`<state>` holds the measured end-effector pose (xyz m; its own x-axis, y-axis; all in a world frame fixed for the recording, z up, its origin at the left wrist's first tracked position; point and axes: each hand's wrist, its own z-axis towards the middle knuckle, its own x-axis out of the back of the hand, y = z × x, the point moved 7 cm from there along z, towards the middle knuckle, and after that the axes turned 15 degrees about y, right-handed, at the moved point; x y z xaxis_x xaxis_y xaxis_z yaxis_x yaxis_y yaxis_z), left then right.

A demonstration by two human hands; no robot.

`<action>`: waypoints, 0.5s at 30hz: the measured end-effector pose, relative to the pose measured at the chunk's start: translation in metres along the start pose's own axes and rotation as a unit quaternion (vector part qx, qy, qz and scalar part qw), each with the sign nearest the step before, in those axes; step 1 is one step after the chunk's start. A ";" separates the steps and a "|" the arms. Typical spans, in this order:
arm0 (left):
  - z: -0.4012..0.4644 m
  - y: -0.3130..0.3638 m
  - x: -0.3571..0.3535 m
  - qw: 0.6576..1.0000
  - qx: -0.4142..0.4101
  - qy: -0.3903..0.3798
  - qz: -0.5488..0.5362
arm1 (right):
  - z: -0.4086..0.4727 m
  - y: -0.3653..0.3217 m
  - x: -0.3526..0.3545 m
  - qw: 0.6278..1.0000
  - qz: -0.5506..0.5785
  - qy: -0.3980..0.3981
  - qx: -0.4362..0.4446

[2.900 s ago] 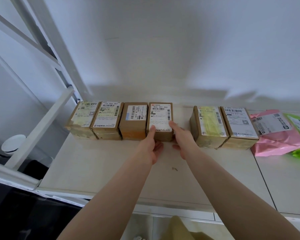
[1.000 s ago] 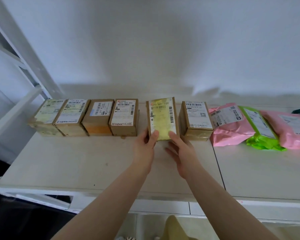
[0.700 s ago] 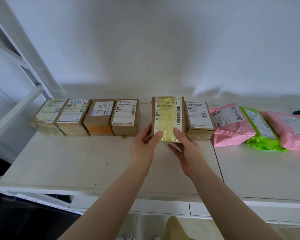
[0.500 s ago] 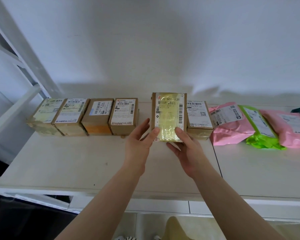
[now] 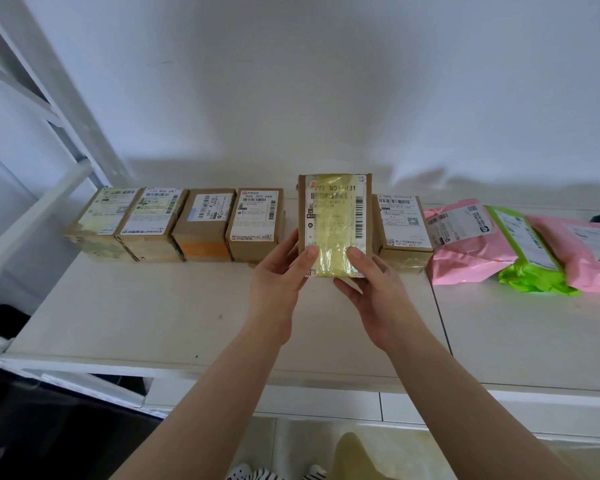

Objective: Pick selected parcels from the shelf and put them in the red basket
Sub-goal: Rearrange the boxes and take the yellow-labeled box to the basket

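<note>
Parcel point(image 5: 335, 223) lifted above shelf point(image 5: 153, 306): we grasp its lower end between 2 hands, left hand point(image 5: 279, 275) and right hand point(image 5: 371, 289), thumbs on its label.

Soft dim daylight, wide-angle edge distortion

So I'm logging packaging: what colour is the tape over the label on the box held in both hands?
Yellow, translucent tape, clearest in the head view.
</note>
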<state>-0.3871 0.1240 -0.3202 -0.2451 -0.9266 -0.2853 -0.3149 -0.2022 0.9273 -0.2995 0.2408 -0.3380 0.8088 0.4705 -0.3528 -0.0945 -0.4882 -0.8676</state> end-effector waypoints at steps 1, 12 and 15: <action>-0.001 0.001 0.000 1.000 0.000 0.000 -0.002 | -0.001 0.000 0.000 1.000 -0.003 0.000 0.002; -0.022 0.011 0.002 0.998 -0.022 -0.054 0.023 | -0.037 -0.012 0.007 0.997 -0.019 0.015 0.070; -0.038 0.008 0.000 0.995 -0.020 -0.089 0.048 | -0.060 -0.020 0.020 0.990 -0.017 0.042 0.136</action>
<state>-0.3551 0.1103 -0.3036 -0.4314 -0.8724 -0.2299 -0.2463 -0.1313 0.9603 -0.2464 0.2158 -0.3062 0.8587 0.4141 -0.3020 -0.2111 -0.2514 -0.9446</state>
